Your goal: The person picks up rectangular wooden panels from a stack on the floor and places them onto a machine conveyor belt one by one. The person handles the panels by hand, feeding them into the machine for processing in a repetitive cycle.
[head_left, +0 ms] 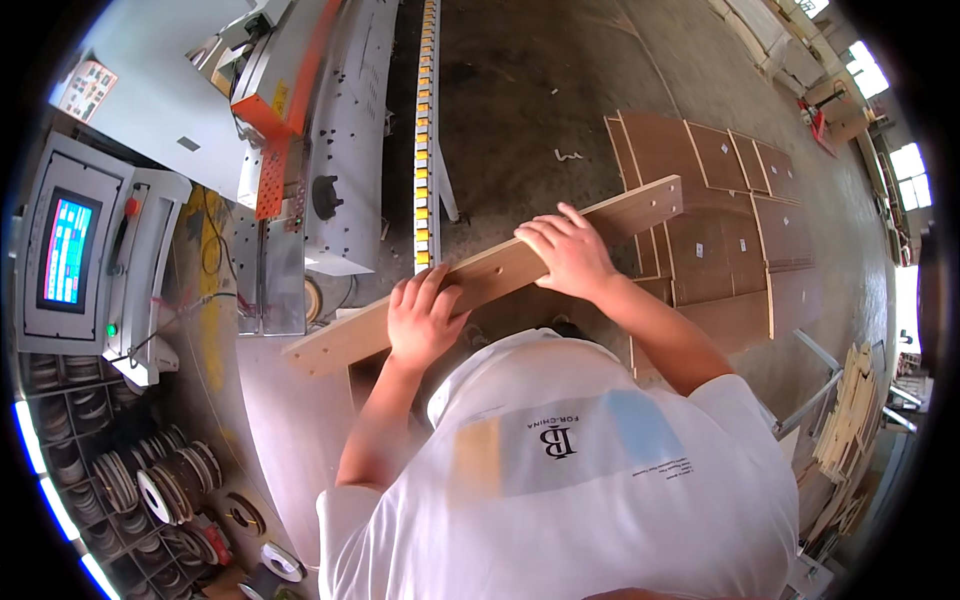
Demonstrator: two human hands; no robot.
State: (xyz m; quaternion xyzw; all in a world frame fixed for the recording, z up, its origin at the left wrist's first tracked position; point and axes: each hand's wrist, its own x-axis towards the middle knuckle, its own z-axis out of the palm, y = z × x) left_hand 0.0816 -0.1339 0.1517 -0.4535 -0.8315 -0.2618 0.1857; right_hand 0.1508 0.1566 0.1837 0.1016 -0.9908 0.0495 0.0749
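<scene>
Left hand (pixel 424 322) and right hand (pixel 570 252) are gripping a long, flat, light-brown wooden board (pixel 488 282), which is running between and beyond them; the spread grip is probably balancing its length.

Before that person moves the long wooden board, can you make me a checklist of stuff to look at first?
1. Left hand holding the wooden board: ok, its fingers curl over the board.
2. Right hand holding it too: ok, farther along the board.
3. Board lined up with the roller track: not ok, if it should be; it slants across the track's near end.
4. Board's left end resting on the pale table: cannot tell; it overlaps the table in this view, but a gap could be hidden.
5. Machine screen lit: ok.
6. Board's right end clear of the brown panels: cannot tell; it only overlaps them in view.
</scene>
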